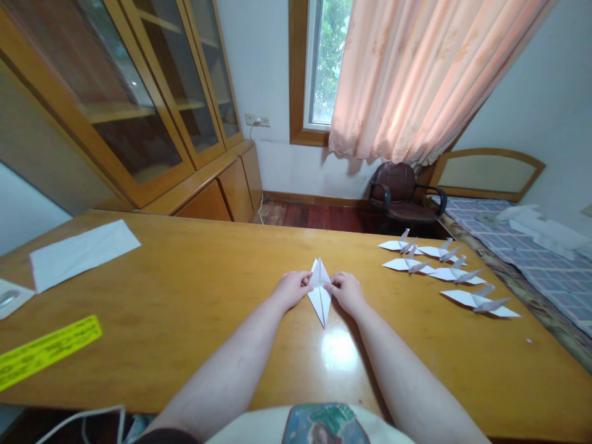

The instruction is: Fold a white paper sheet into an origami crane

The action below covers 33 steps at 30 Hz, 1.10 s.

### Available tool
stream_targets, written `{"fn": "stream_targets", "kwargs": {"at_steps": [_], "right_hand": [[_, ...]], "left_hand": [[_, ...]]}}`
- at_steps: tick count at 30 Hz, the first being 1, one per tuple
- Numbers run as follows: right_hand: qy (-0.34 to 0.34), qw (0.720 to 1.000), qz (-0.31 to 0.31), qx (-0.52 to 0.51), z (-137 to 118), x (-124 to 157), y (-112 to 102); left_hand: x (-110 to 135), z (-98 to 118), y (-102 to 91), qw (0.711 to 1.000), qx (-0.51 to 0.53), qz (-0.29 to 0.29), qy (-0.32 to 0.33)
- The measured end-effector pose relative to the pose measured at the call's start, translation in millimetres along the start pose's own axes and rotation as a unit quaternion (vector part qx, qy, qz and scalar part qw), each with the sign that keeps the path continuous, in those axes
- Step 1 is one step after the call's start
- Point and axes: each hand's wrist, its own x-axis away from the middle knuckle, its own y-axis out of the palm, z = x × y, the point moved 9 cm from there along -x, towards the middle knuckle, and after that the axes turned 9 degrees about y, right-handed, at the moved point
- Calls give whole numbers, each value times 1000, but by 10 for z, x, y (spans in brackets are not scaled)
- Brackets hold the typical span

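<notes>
A white folded paper, shaped like a long diamond with a crease down its middle, is held just over or on the wooden table in front of me. My left hand pinches its left edge near the widest part. On the opposite edge, my right hand grips the paper with thumb and fingers closed. The upper end splits into two points, one slightly behind the other. Off to the right stand several finished white paper cranes with their wings spread.
A white paper sheet lies at the table's left, near a yellow printed strip. Beyond the far edge are a glass-door cabinet, a brown armchair and a bed. A tiny white scrap sits at the right.
</notes>
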Motion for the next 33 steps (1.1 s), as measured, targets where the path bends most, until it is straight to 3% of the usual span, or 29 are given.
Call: {"fn": "stream_targets", "kwargs": {"at_steps": [17, 25, 30, 33], "right_hand": [[7, 1000, 1, -10, 11, -23, 14], [43, 992, 100, 61, -15, 55, -97], [-62, 996, 48, 45, -213, 105, 14], [-93, 994, 34, 39, -236, 104, 65]], "left_hand": [[-15, -35, 40, 999, -34, 8, -19], [-2, -52, 30, 993, -102, 9, -51], [53, -66, -70, 981, -162, 55, -94], [62, 10, -89, 974, -204, 66, -67]]}}
